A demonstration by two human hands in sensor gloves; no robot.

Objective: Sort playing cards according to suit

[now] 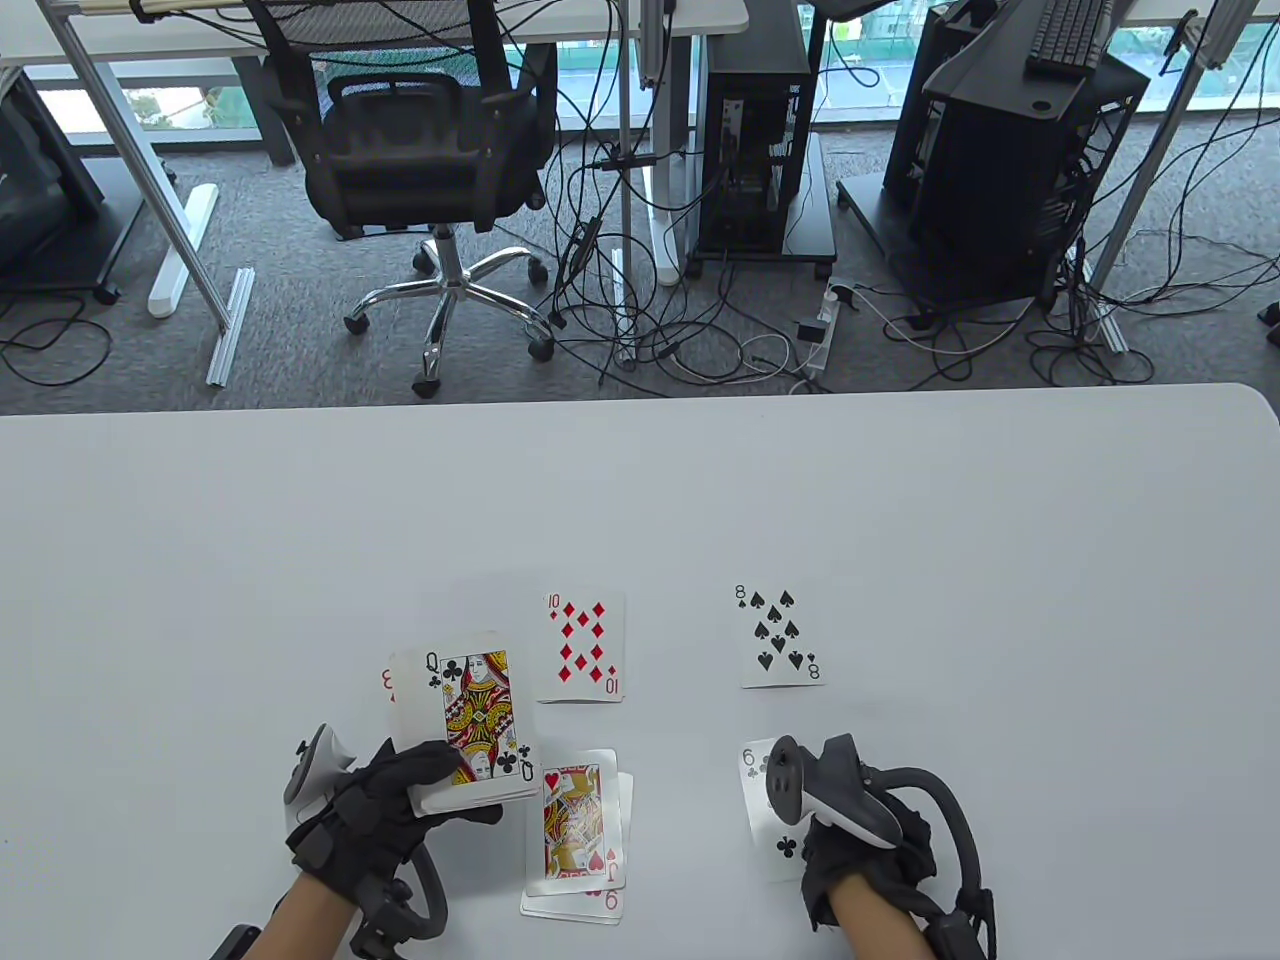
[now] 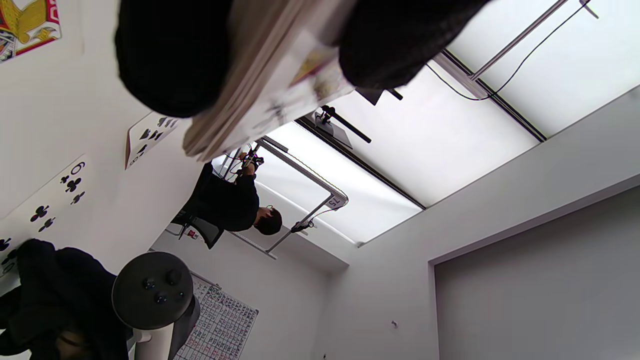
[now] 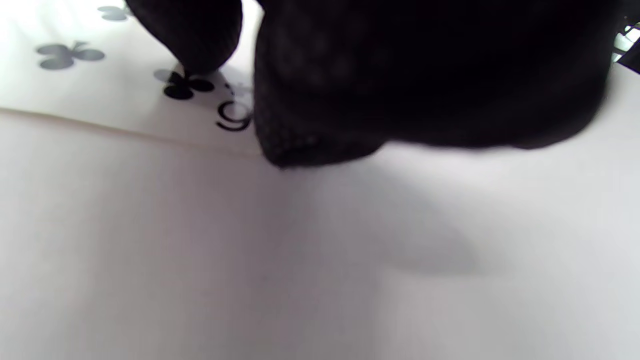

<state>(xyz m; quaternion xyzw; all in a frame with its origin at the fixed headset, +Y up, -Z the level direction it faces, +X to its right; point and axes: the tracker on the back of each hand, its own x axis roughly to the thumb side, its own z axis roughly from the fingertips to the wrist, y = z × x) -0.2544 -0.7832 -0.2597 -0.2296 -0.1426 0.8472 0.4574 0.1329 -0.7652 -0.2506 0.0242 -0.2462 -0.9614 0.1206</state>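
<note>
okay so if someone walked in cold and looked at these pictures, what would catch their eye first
Probably the black-gloved left hand at the table's near left, holding a face-up deck of cards topped by the queen of clubs. Next, the black-gloved right hand at the near right, resting on a six of clubs, with the red ten of diamonds and black eight of spades beyond.

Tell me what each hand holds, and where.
The left hand grips the card deck, queen of clubs on top, by its near end. The right hand only rests on the six of clubs on the table.

White table (image 1: 640, 480), grey carpet (image 1: 250, 380), black office chair (image 1: 420, 120), tangled cables (image 1: 690, 340), computer towers (image 1: 755, 130)
</note>
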